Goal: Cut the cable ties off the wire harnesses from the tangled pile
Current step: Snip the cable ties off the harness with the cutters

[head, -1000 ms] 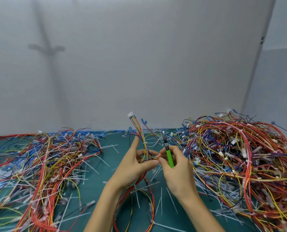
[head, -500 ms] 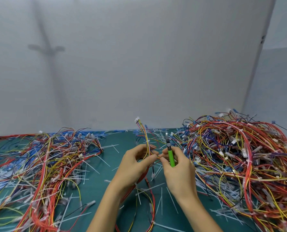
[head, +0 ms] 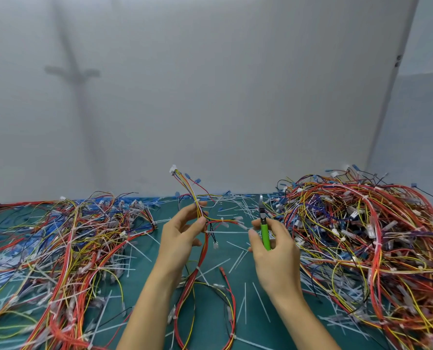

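I can read no writing, brand, number or sign here. The green handle of the cutter [head: 265, 233] in my right hand [head: 277, 252] shows no lettering I can make out, and the white connector [head: 173, 170] on the harness [head: 204, 251] my left hand [head: 180, 236] holds is too small and blurred.

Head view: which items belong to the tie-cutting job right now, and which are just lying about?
In use: left hand gripping the wire harness; right hand holding the green-handled cutter; white cable tie stretched between the hands.
Lying about: left pile and right pile of harnesses, untouched; cut tie strips on the green mat.
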Available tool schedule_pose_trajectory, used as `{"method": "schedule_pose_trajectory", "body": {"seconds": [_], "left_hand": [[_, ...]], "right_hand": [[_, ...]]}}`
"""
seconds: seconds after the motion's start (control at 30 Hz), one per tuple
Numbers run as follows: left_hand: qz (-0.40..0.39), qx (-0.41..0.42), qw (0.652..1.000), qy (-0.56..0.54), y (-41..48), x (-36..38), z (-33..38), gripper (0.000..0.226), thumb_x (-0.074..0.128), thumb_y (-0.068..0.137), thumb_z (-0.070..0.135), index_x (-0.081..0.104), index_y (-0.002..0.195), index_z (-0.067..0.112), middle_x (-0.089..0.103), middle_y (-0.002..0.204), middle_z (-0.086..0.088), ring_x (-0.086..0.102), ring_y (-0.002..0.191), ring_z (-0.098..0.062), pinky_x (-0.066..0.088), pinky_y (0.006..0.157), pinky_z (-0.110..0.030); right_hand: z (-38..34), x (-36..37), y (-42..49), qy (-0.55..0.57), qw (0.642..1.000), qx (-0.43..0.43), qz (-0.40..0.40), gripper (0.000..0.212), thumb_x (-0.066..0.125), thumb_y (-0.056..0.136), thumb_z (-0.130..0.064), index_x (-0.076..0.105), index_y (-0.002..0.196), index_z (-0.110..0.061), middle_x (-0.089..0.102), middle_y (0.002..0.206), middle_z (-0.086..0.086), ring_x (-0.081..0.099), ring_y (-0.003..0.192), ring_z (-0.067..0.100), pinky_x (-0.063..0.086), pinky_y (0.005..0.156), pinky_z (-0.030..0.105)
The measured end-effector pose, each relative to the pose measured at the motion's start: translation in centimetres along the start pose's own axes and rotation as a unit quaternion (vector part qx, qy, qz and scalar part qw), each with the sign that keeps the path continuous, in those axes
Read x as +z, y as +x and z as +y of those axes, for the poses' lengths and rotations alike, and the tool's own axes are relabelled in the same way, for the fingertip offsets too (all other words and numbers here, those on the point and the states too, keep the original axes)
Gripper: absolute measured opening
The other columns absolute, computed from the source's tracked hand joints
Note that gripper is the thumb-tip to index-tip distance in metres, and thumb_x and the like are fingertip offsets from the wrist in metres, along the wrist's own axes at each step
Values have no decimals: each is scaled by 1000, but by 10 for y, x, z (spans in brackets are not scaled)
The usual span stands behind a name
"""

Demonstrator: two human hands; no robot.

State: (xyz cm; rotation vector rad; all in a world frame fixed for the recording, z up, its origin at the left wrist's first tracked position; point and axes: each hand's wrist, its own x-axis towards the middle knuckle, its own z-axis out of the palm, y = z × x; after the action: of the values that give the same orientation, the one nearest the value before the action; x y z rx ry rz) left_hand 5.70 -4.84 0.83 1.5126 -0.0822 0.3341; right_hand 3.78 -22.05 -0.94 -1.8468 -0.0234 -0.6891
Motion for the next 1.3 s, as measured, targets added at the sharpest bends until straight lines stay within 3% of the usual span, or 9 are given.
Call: {"method": "schedule_pose_trajectory", "body": {"seconds": [0.17,0.57,0.7,0.77,0.9,1.03,1.13,1.2,1.3], "left_hand": [[10,-3,1000,9,0,1,-1,32,62,93,10,69,111,35,72,95,19,65,82,-3,49,59,-16],[59,-6,998,22,6,2,-8,38,64,91,6,63,127,17,71,102,7,62,79,-11,49,52,-16],[66,-4,997,40,7,-1,-9,61,73,85,11,49,140,24,64,110,13,59,62,3,51,52,-17],[72,5,994,77,6,-2,-9,78,78,81,17,38,147,28,63,99,15,58,63,1,54,62,-23],[93,98,955,264,2,1,-5,75,68,90,22,27,151,33,62,99,11,61,94,-14,50,87,-39],[148,166,934,280,1,0,25,66,43,99,3,20,155,30,55,106,-8,62,86,-26,54,78,-49],[207,208,899,325,3,-15,71,61,41,100,7,22,154,26,56,113,-13,57,90,-32,46,77,-40],[248,201,871,374,10,-35,111,55,41,95,5,31,147,19,57,111,-16,54,94,-37,38,75,-38],[277,154,825,468,28,-79,172,49,38,79,14,39,128,11,56,112,-27,52,99,-49,46,83,-51]], "right_hand": [[1,0,0,-3,1000,8,5,8,65,91,-20,64,98,-22,65,94,-4,66,81,22,55,76,42],[1,0,1,-63,997,39,-27,7,62,92,-29,61,95,-22,63,85,-5,57,77,17,41,68,31],[5,1,-2,-186,980,22,-66,23,53,96,-42,54,109,-24,51,93,-9,49,86,14,35,72,30],[9,1,-5,-310,945,2,-102,38,43,97,-52,52,118,-22,52,109,-6,46,100,16,40,81,31],[17,4,-11,-449,878,-14,-164,45,32,100,-55,50,124,-21,50,122,0,42,113,20,40,90,33],[24,7,-13,-484,855,-35,-184,43,34,100,-53,48,123,-20,47,123,3,41,114,22,39,93,34],[27,8,-14,-497,845,-47,-191,41,35,99,-53,47,121,-21,46,123,4,40,114,23,38,95,36],[28,8,-14,-500,843,-51,-190,41,34,99,-53,47,122,-21,47,123,4,41,114,23,38,95,36],[30,9,-13,-499,845,-52,-187,42,35,99,-52,48,123,-20,48,124,4,42,114,23,38,95,35]]}}
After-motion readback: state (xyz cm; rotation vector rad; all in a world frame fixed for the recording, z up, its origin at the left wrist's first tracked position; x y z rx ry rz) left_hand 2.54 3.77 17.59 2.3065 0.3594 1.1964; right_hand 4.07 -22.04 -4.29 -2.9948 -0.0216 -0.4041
